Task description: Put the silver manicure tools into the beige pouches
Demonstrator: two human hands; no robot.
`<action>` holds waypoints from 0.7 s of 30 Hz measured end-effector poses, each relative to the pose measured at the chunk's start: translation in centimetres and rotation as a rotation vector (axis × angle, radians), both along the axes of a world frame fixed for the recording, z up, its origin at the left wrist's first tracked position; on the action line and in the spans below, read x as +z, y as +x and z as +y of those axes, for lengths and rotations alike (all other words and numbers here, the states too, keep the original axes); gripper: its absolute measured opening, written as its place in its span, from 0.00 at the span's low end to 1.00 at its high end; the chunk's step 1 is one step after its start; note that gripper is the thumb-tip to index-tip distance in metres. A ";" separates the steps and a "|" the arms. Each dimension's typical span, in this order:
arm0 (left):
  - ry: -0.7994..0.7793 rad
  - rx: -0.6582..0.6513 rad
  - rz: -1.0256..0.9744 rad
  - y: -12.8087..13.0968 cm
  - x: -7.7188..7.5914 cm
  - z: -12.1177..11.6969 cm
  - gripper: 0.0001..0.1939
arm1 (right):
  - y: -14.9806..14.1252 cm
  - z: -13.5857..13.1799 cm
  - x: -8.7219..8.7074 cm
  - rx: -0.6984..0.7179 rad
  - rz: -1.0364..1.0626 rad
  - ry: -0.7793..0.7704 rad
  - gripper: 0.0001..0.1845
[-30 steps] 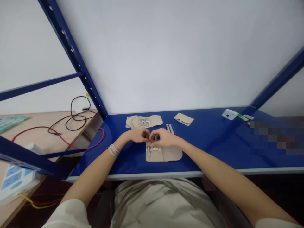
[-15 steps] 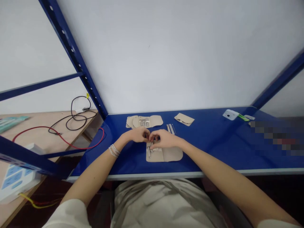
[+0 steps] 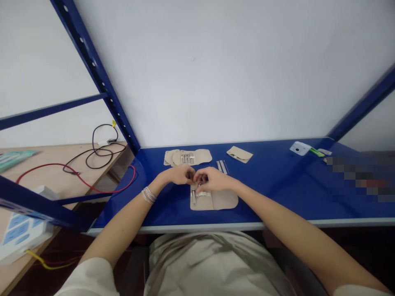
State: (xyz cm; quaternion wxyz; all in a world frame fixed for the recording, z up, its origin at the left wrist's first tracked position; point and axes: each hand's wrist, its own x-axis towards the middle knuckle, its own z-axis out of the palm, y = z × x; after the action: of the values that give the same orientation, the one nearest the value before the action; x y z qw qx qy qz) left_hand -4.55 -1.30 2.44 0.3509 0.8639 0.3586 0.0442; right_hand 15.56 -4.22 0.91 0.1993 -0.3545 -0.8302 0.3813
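An unfolded beige manicure case (image 3: 225,200) lies flat near the front edge of the blue tabletop. A silver nail clipper (image 3: 194,198) sits in its left part, by the elastic loops. My right hand (image 3: 216,179) is over the upper edge of the case, fingers pinched around a small silver manicure tool (image 3: 199,186), mostly hidden. My left hand (image 3: 181,174), with bracelets at its wrist, meets the right one at the fingertips. Its fingers are curled in, and what they hold, if anything, is hidden.
Behind my hands lie overlapping beige cases, the top one open (image 3: 202,156) with several tools. Farther right are slim silver tools (image 3: 222,167), a closed beige case (image 3: 240,154) and a white camera-like object (image 3: 299,148). A blue post (image 3: 101,78) stands left; a red cable (image 3: 89,188) crosses the corner.
Both hands stay at nearly the same place over the case. My right fingers shift very slightly upward.
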 end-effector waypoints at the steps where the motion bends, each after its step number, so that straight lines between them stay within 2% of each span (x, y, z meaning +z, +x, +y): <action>1: 0.000 0.001 0.000 0.0 0.0 0.0 0.09 | 0.0 0.0 0.0 0.002 0.003 -0.004 0.22; 10: 0.020 0.007 0.008 0.1 0.1 -0.1 0.08 | 0.2 0.4 -0.3 0.024 0.024 -0.037 0.23; 21: 0.005 -0.002 -0.018 -0.1 -0.3 0.1 0.08 | -0.1 0.0 -0.2 0.013 0.029 -0.052 0.19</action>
State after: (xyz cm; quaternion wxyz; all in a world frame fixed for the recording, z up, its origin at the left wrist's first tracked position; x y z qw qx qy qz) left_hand -4.65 -1.17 2.19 0.3522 0.8646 0.3546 0.0527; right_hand 15.44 -4.20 0.70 0.1994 -0.3485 -0.8194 0.4091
